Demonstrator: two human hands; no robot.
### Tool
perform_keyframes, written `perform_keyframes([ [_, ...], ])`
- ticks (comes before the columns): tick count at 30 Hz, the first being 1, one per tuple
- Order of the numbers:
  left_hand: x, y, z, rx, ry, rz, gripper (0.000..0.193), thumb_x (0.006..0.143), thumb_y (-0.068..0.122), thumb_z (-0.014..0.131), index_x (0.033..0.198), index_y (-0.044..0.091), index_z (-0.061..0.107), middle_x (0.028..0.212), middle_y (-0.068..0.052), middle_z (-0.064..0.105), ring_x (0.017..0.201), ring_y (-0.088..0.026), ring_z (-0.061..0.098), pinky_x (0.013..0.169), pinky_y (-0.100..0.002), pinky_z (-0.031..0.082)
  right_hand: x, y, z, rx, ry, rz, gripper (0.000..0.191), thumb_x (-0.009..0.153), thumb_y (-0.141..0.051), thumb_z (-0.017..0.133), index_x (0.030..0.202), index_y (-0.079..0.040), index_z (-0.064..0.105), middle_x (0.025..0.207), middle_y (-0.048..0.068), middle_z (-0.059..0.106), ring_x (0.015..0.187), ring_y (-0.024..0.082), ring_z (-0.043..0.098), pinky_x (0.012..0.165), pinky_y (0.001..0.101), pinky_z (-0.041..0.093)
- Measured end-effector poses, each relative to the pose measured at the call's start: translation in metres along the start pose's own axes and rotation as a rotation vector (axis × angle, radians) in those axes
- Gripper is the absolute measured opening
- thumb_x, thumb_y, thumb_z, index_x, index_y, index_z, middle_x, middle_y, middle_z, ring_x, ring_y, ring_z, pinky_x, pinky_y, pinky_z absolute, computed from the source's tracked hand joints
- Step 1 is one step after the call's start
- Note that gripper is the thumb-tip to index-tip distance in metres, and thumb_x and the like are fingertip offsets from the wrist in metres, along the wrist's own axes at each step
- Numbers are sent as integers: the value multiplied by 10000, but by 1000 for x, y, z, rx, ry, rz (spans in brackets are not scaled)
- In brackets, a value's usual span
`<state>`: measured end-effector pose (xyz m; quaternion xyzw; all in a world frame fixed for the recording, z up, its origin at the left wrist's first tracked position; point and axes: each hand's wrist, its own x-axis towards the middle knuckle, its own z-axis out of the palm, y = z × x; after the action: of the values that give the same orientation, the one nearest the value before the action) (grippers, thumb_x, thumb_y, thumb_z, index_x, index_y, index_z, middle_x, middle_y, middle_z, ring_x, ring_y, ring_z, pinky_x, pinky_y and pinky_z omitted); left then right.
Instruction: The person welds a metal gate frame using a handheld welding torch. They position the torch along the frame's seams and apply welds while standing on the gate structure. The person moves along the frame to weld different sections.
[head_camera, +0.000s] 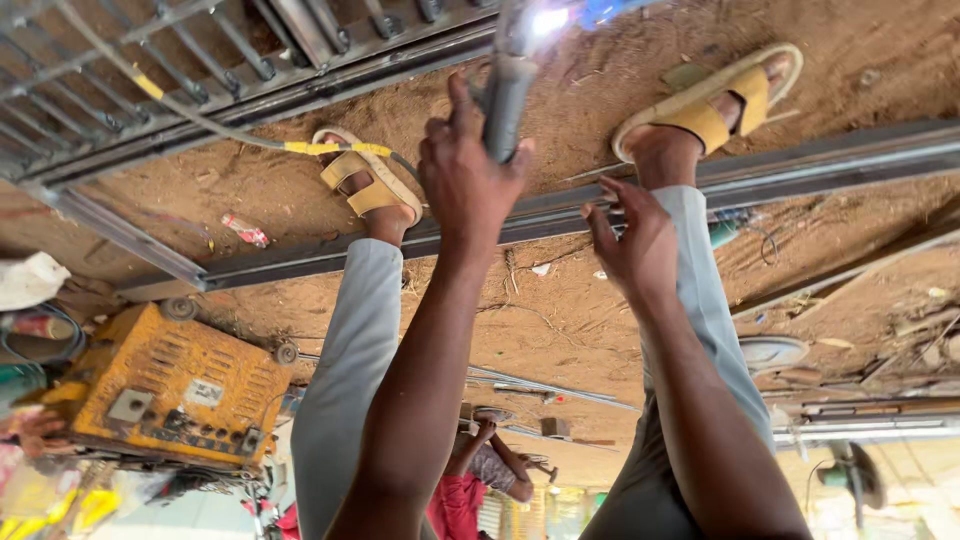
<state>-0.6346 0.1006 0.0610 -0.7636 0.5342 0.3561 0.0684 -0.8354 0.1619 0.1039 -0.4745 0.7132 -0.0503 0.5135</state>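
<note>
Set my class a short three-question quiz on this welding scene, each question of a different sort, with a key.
1. True or false: the left hand grips the welding holder, and a bright arc glows at its tip.
2. Multiple choice: the right hand rests on A) the yellow welding machine, B) the grey trouser leg, C) the metal gate.
3. Fill in: the person wears yellow ____.

Key: 1 true; 2 B; 3 sandals.
</note>
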Motion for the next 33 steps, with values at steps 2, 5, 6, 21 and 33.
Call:
perform_keyframes([
  [2,-15,-1,-7,6,41,53,1140,705,392,946,1610,97,320,1137,-272,633,979,-370,681,881,-495,579,4,10,-6,-111,86,-1,303,939,-127,773,1212,-3,722,1031,179,766,932,294,749,815,414,590],
  [5,-20,8,-3,-225,10,120,1106,754,424,915,1631,123,313,1129,-217,652,967,-321,692,849,-440,588,10,22,-15,166,294,152,301,973,-130,715,1237,10,682,1001,150,775,862,232,772,675,348,585],
  [6,-25,14,0,-337,-42,127,1085,786,449,900,1636,128,307,1111,-180,664,955,-290,698,828,-412,592,9,26,-19,122,356,107,260,996,-122,722,1216,12,692,1011,153,773,885,233,774,711,349,591],
  [21,18,152,139,-375,37,354,1094,838,546,829,1654,213,181,1227,-216,648,1155,-366,684,978,-561,559,11,66,-65,152,543,229,240,997,-165,736,1205,-47,743,1052,105,787,849,146,751,593,251,518],
  [33,8,191,149,-312,-4,230,1091,793,498,862,1633,176,246,1218,-258,636,1103,-398,692,898,-537,588,14,59,-89,272,559,243,245,992,-179,759,1184,-28,739,999,76,771,804,103,697,611,233,494],
])
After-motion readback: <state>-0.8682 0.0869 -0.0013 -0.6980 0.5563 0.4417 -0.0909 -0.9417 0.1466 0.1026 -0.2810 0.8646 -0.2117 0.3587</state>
